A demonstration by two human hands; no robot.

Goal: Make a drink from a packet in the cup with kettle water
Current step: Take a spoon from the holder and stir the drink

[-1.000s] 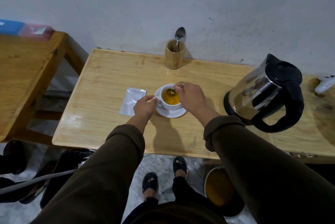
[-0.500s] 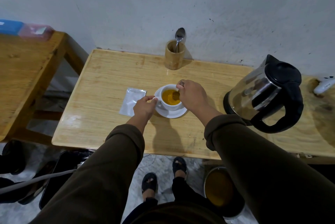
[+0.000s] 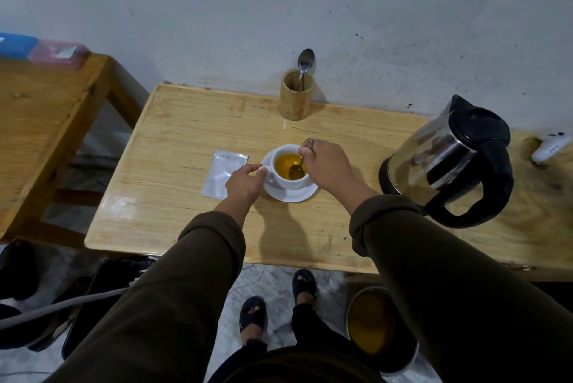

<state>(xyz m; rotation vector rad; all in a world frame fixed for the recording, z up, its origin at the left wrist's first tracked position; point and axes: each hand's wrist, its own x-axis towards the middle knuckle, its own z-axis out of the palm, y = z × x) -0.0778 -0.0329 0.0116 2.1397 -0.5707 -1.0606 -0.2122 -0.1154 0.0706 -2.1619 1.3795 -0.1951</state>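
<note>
i'm pinching the teaspoon (image 3: 298, 162) in my right hand (image 3: 325, 165), its handle slanting up from the white cup (image 3: 290, 170) just left of that hand. my left hand (image 3: 245, 182) is pinching the cup's handle, steadying it on the saucer (image 3: 294, 193).

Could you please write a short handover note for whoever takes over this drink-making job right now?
Left hand: holds the cup by its handle.
Right hand: holds a spoon, bowl down in the yellow drink.
The cup sits on its saucer; the packet lies flat to its left, the kettle stands to the right.
Done: powder and water are in.
Left: finish stirring, take the spoon out.
</note>
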